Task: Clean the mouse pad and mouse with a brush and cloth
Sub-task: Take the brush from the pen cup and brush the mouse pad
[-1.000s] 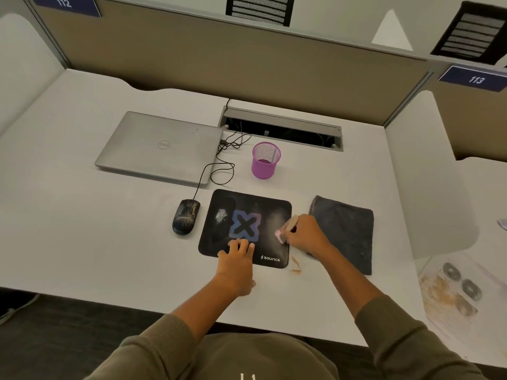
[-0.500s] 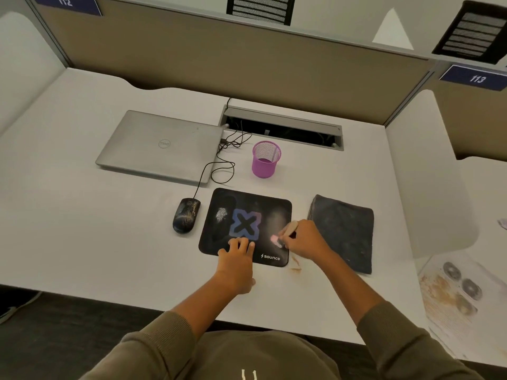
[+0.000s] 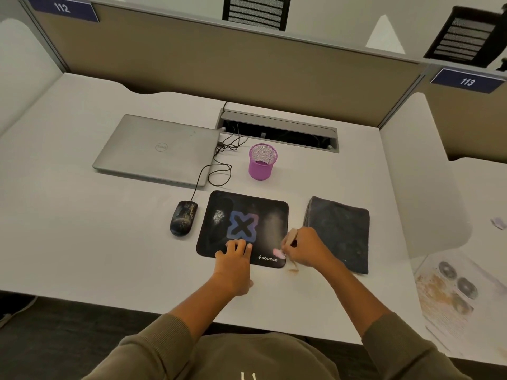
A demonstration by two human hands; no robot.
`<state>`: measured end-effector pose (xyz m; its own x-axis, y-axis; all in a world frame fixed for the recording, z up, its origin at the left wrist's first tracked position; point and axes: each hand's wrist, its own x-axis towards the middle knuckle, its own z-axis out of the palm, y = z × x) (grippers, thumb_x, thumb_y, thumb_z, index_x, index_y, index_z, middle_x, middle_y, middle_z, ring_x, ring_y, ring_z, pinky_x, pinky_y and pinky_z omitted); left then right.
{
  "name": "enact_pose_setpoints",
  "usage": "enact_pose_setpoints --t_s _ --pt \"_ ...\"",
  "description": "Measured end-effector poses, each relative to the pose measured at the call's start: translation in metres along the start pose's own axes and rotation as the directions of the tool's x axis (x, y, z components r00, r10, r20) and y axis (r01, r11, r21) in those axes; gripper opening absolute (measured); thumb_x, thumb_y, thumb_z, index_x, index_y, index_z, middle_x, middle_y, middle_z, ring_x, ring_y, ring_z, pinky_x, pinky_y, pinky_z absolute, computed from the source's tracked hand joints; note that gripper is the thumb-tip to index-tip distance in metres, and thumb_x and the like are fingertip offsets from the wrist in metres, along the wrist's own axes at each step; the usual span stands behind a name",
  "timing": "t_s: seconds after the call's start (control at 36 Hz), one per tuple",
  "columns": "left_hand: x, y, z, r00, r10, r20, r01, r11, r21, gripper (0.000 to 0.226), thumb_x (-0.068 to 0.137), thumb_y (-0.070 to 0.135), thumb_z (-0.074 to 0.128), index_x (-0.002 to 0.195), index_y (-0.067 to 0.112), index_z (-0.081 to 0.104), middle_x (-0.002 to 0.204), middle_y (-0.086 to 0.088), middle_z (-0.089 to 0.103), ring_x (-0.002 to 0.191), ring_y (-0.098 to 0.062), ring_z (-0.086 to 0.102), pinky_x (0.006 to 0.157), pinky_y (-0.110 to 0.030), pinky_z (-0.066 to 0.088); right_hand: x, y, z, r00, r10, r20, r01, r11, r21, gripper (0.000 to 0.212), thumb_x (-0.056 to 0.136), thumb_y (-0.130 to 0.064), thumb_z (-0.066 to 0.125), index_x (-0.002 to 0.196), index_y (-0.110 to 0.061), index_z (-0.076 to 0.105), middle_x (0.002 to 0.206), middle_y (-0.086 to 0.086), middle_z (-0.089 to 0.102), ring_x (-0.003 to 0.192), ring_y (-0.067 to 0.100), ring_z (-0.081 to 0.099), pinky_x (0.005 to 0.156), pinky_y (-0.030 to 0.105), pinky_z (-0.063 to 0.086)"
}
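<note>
A black mouse pad (image 3: 263,209) with a blue X and dusty smears lies near the desk's front edge. My left hand (image 3: 234,260) presses flat on its near edge, fingers spread. My right hand (image 3: 307,248) is shut on a small brush (image 3: 279,252) with a wooden handle and pink bristles, and the bristles touch the pad's near right corner. A dusty black wired mouse (image 3: 183,218) sits just left of the pad. To the pad's right lies a folded dark grey cloth (image 3: 338,233).
A closed silver laptop (image 3: 159,149) lies at the back left, with the mouse cable looping beside it. Behind the pad stands a purple mesh cup (image 3: 262,161). Brown crumbs (image 3: 292,268) lie on the white desk (image 3: 82,242) off the pad's corner. A divider panel (image 3: 419,174) stands on the right.
My right hand has swept the brush down toward the pad's near right corner. My left hand has stayed pressed on the pad's near edge.
</note>
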<state>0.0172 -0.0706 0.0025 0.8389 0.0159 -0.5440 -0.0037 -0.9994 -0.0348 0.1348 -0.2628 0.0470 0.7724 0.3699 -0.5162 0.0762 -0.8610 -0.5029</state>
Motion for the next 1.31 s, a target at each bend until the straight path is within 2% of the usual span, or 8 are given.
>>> enact_pose_setpoints --t_s 0.11,0.25,0.44,0.69,0.97,1.11,1.22,1.31 --pt "-0.001 0.001 0.001 1.000 -0.006 -0.002 0.006 1.000 0.006 0.100 0.097 0.061 0.060 0.167 0.014 0.006 0.169 -0.014 0.013 0.154 -0.042 0.019 0.117 -0.056 0.038 -0.002 0.007 -0.008 0.997 0.056 0.048 -0.053 0.997 -0.064 0.018 0.091 -0.016 0.074 0.085 0.000 0.075 0.074 0.017 0.064 0.066 0.019 0.064 0.063 0.028 0.052" --pt "0.001 0.001 0.001 1.000 -0.009 0.002 0.009 1.000 0.000 0.100 0.096 0.063 0.061 0.167 0.016 0.007 0.170 -0.014 0.013 0.155 -0.043 0.019 0.118 -0.057 0.036 -0.002 0.000 -0.003 0.993 -0.047 -0.109 0.053 0.997 0.050 0.009 0.097 -0.018 0.070 0.095 -0.015 0.079 0.087 0.002 0.073 0.076 0.017 0.071 0.068 0.019 0.057" --pt "0.002 0.001 0.002 1.000 -0.006 0.002 0.006 1.000 -0.003 0.101 0.096 0.063 0.061 0.167 0.016 0.007 0.169 -0.014 0.013 0.154 -0.042 0.019 0.118 -0.057 0.037 0.008 0.000 -0.008 0.999 -0.003 -0.046 0.002 0.999 -0.035 0.012 0.093 -0.014 0.071 0.085 -0.011 0.079 0.089 0.010 0.076 0.080 0.023 0.074 0.080 0.043 0.064" --pt "0.001 0.001 0.001 1.000 -0.001 0.005 0.001 1.000 -0.003 0.101 0.097 0.063 0.060 0.167 0.016 0.006 0.170 -0.014 0.012 0.155 -0.043 0.018 0.119 -0.057 0.036 0.011 0.012 -0.016 0.926 0.128 -0.354 -0.011 0.949 0.315 0.005 0.092 -0.018 0.077 0.088 -0.015 0.077 0.082 0.004 0.075 0.073 0.019 0.074 0.068 0.032 0.063" --pt "0.002 0.001 0.002 1.000 -0.003 0.007 0.003 1.000 -0.004 0.101 0.097 0.063 0.060 0.167 0.015 0.006 0.170 -0.014 0.012 0.155 -0.044 0.018 0.119 -0.057 0.036 0.003 0.034 0.011 0.858 0.330 -0.394 -0.014 0.781 0.625 0.017 0.096 -0.022 0.077 0.109 -0.011 0.075 0.091 0.006 0.078 0.075 0.022 0.077 0.070 0.031 0.066" --pt "0.002 0.001 0.002 1.000 -0.007 0.002 0.007 1.000 -0.016 0.100 0.096 0.063 0.061 0.167 0.016 0.008 0.170 -0.014 0.013 0.155 -0.043 0.019 0.119 -0.057 0.036 0.008 0.028 0.018 0.838 0.321 -0.441 -0.014 0.821 0.571 0.012 0.095 -0.022 0.078 0.104 -0.016 0.075 0.094 0.000 0.075 0.083 0.020 0.075 0.076 0.036 0.066" --pt "0.003 0.000 0.002 1.000 -0.001 0.006 0.001 1.000 -0.019 0.100 0.096 0.063 0.062 0.167 0.016 0.008 0.170 -0.014 0.013 0.156 -0.043 0.018 0.119 -0.057 0.035 0.005 0.017 0.031 0.912 0.221 -0.347 -0.034 0.881 0.471 0.005 0.095 -0.020 0.077 0.096 -0.016 0.074 0.088 0.000 0.074 0.080 0.017 0.074 0.065 0.023 0.059" --pt "0.002 0.000 0.001 1.000 0.004 0.005 -0.004 1.000 -0.018 0.099 0.097 0.062 0.061 0.167 0.016 0.008 0.170 -0.014 0.013 0.156 -0.043 0.018 0.119 -0.057 0.035 0.005 0.019 0.027 0.949 0.163 -0.271 -0.039 0.910 0.412 0.002 0.094 -0.019 0.078 0.093 -0.018 0.077 0.085 -0.001 0.076 0.078 0.018 0.075 0.071 0.029 0.063"
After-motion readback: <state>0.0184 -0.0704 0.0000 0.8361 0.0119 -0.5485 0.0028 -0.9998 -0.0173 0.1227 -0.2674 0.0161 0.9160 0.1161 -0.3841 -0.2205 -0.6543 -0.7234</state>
